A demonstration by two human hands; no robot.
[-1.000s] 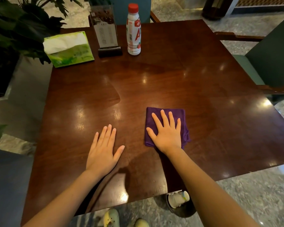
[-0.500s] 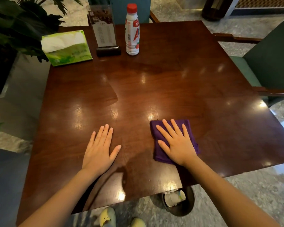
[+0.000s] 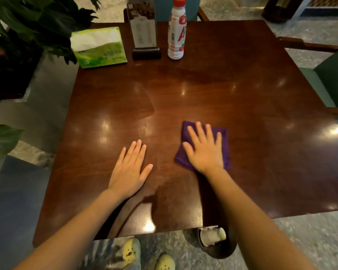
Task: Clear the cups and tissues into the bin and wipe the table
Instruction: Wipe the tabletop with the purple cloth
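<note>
A purple cloth point(image 3: 225, 145) lies on the dark wooden table point(image 3: 222, 90), right of centre near the front. My right hand point(image 3: 203, 151) presses flat on the cloth with fingers spread and covers most of it. Flat on the bare wood to the left, my left hand point(image 3: 129, 172) has its fingers together and holds nothing. On the floor below the table's front edge stands a dark bin point(image 3: 219, 249) with a white paper cup point(image 3: 213, 234) inside. My right forearm partly hides the bin.
At the table's far edge stand a green tissue box point(image 3: 99, 47), a menu stand point(image 3: 144, 32) and a white bottle with a red cap point(image 3: 176, 32). A green chair point(image 3: 330, 80) is at the right, a leafy plant point(image 3: 27, 26) at the left.
My right hand slid the cloth toward me and to the right, then pushed it back away from me. My left hand stayed flat in place.
</note>
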